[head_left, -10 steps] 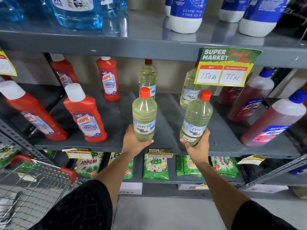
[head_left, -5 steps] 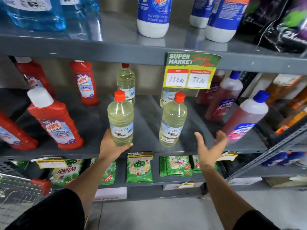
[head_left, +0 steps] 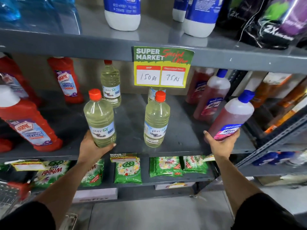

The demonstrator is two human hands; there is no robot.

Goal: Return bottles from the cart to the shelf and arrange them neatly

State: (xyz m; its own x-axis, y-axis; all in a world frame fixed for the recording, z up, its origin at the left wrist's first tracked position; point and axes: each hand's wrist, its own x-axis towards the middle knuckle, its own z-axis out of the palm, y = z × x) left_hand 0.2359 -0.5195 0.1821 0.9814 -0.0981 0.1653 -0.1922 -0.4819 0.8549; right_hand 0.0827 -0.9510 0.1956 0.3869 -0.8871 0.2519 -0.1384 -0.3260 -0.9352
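My left hand [head_left: 90, 146] grips the base of a pale yellow bleach bottle [head_left: 99, 120] with an orange cap, standing at the front of the grey middle shelf [head_left: 131, 150]. A second bleach bottle [head_left: 156, 120] stands free to its right. My right hand [head_left: 221, 141] holds the bottom of a pink bottle [head_left: 232, 118] with a blue cap, tilted to the right. Two more bleach bottles, one [head_left: 111, 83] in plain sight and one [head_left: 153, 93] behind the price sign, stand further back.
Red cleaner bottles [head_left: 31, 123] stand at the left, more pink bottles [head_left: 212, 95] at the right. A price sign [head_left: 162, 67] hangs from the upper shelf. Green detergent packets [head_left: 127, 170] fill the lower shelf. The cart's wire edge [head_left: 10, 193] shows at bottom left.
My right hand let go of the second bleach bottle, moved right and closed on the pink bottle. My left hand has stayed on its bleach bottle. The view shifted to the right.
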